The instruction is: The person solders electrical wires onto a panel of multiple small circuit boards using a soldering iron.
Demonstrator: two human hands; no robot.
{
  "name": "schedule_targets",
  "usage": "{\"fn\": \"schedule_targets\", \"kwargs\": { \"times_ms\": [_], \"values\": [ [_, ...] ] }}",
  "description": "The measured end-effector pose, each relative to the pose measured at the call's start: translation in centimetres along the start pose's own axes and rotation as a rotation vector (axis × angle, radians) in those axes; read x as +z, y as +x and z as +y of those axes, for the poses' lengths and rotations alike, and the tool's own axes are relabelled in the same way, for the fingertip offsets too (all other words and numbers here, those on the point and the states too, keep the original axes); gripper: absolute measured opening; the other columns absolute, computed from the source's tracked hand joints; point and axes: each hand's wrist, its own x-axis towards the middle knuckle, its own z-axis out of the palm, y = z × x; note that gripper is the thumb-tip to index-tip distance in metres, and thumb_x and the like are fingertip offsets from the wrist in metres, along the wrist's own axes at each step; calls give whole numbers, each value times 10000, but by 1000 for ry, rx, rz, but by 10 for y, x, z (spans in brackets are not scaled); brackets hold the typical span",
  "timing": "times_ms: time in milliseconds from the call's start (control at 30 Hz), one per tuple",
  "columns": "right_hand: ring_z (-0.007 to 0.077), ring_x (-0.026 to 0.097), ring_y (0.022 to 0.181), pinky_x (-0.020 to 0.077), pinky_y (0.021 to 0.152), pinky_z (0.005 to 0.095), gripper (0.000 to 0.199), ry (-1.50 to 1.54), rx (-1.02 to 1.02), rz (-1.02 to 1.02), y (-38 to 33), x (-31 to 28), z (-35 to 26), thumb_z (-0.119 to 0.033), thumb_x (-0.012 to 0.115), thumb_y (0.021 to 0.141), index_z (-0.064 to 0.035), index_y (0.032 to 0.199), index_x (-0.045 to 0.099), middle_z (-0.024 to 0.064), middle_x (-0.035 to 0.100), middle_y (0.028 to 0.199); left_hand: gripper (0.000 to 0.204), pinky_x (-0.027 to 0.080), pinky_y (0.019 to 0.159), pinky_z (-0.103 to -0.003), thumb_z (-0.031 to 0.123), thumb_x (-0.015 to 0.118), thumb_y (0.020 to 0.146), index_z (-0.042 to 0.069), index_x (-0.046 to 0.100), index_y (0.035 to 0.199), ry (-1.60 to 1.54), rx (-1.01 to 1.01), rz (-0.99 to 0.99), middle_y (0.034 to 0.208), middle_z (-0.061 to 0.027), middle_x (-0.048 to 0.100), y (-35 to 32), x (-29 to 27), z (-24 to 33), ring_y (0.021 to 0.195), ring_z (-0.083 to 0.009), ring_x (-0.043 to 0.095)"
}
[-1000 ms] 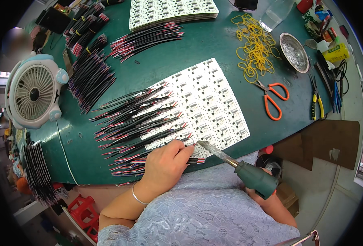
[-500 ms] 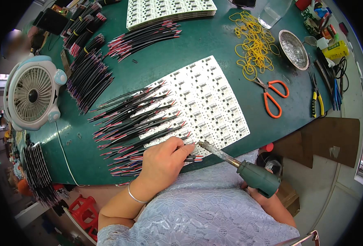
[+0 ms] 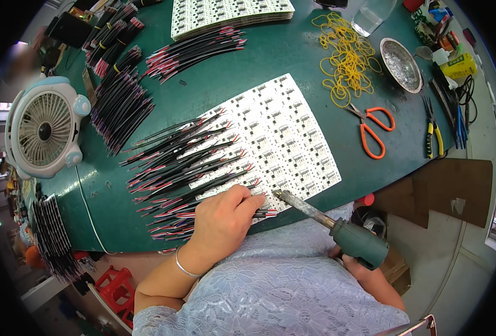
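My left hand [image 3: 224, 217] is closed at the near edge of a white circuit board panel [image 3: 298, 137], thumb and forefinger pinched on thin black wires [image 3: 267, 213] with red and white stripped ends. Rows of similar wires [image 3: 186, 159] stretch leftward from the panel, their right ends lying on it. In my right hand [image 3: 361, 270], partly hidden under the handle, is a soldering iron [image 3: 355, 242] with a dark green body. Its metal tip [image 3: 279, 194] hovers at the panel's near part, just right of my left fingertips; whether it touches cannot be made out.
Orange-handled scissors [image 3: 374, 131], yellow-handled pliers [image 3: 433, 131], a tangle of yellow bands [image 3: 346, 56] and a metal bowl [image 3: 400, 65] lie at the right. Behind are stacked panels [image 3: 231, 17] and wire bundles [image 3: 197, 50]. A fan [image 3: 43, 130] stands at the left.
The soldering iron has shifted slightly right, so its tip is farther from my left fingertips. My left hand stays in nearly the same place.
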Motion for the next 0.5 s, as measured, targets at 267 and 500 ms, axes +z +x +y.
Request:
{"fn": "schedule_targets", "kwargs": {
  "times_ms": [267, 500],
  "values": [
    [283, 649, 770, 511, 677, 352, 231, 14, 21, 14, -3, 3, 6, -37, 640, 753, -27, 982, 675, 124, 682, 916, 320, 470, 530, -332, -41, 642, 632, 130, 693, 898, -33, -68, -38, 800, -17, 580, 4, -1, 0, 658, -216, 598],
    [266, 631, 709, 489, 619, 351, 173, -234, -356, 0, 15, -1, 5, -89, 611, 792, -22, 943, 661, 94, 658, 830, 302, 461, 516, -325, -29, 646, 637, 130, 692, 889, -6, -21, -20, 785, -16, 579, 3, 2, -1, 623, -212, 591]
  ]
}}
